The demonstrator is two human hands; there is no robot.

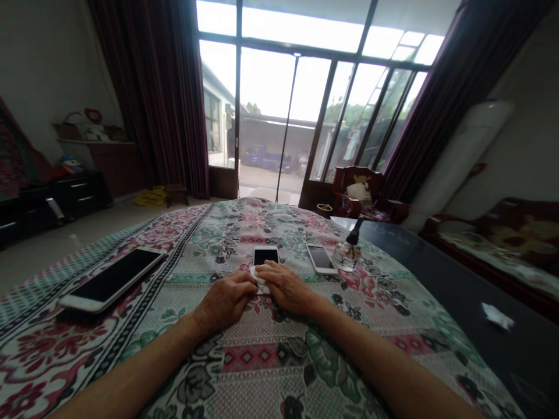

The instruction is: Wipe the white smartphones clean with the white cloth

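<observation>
A white smartphone (265,256) with a dark screen lies on the flowered tablecloth in front of me. Its lower part is hidden under my hands and a folded white tissue (262,286). My left hand (227,298) is closed at the phone's lower left edge, its fingertips beside the tissue. From the right, my right hand (286,286) presses the tissue down over the phone with its fingers together. To the right lies a second white smartphone (322,259). A larger white tablet (113,278) with a black screen rests at the left.
A clear glass bottle (347,256) with a black top stands beside the second phone. The patterned tablecloth (262,361) covers part of a dark tabletop (410,256). A crumpled white tissue (498,316) lies at the right. Beyond are a wooden chair (358,180) and glass doors.
</observation>
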